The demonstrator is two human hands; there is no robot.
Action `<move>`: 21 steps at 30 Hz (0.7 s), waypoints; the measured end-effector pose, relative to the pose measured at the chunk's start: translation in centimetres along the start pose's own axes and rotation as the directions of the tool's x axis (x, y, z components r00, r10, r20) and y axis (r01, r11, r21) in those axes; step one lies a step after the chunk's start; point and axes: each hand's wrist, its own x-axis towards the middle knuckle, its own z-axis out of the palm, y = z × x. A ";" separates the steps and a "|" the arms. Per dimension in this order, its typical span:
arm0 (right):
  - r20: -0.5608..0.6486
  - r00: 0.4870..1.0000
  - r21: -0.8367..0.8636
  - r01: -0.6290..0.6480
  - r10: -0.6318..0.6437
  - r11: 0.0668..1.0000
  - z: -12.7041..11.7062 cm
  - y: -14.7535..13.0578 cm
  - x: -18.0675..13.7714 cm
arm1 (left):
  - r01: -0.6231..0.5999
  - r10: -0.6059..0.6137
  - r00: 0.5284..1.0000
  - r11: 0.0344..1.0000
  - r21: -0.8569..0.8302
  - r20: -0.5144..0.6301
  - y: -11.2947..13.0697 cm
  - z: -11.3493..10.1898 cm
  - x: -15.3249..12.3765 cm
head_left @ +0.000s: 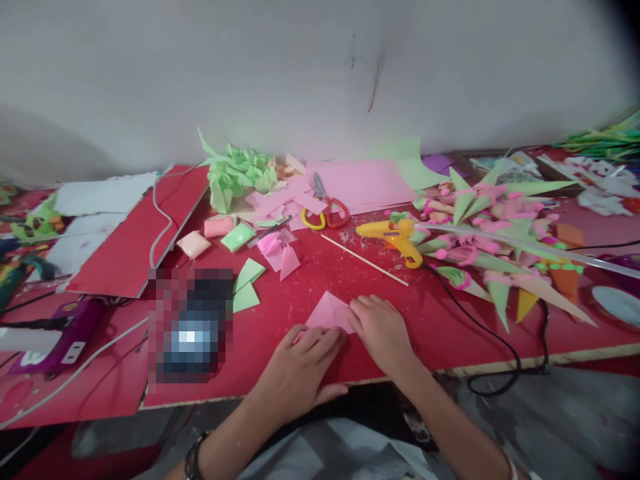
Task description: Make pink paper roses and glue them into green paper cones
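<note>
A folded piece of pink paper [326, 311] lies on the red table near its front edge, one corner pointing away from me. My left hand [307, 357] rests over its lower left side, fingers stretched out and pressing down, thumb apart. At the paper's right edge, my right hand [383, 327] has its fingers curled together against the sheet; the fingertips are partly hidden. Beyond the hands lies a thin wooden stick [365, 260]. Small folded pink pieces [289, 262] and folded green paper [247, 285] are to the left.
A yellow glue gun [395, 239] lies right of the stick, its black cord [480, 313] looping over the edge. Scissors [325, 208] lie beside pink sheets [360, 183]. Paper cones [500, 233] crowd the right; clay packets [237, 236] and a blurred-out dark object [193, 327] are left.
</note>
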 end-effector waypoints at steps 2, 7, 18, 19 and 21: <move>-0.002 1.000 0.000 -0.006 0.006 1.000 0.0 0.0 0.0 | 0.009 -0.009 1.000 1.000 -0.001 0.022 -0.6 -0.3 -0.7; -0.015 1.000 0.007 -0.009 0.009 1.000 0.1 0.1 -0.1 | 0.057 -0.058 0.998 0.998 0.033 0.034 -1.7 -0.9 -2.9; -0.094 0.996 -0.003 -0.005 0.005 1.000 0.4 0.1 -0.1 | 0.115 -0.120 0.991 0.990 0.078 0.061 -3.4 -1.3 -5.5; -0.132 0.991 -0.012 -0.008 0.006 1.000 0.3 0.1 -0.3 | 0.106 -0.111 0.992 0.991 0.078 0.058 -3.5 -1.5 -5.5; -0.237 0.970 -0.041 0.041 -0.050 0.998 0.1 -0.1 -0.7 | 0.095 -0.100 0.994 0.993 0.076 0.053 -3.5 -1.7 -5.3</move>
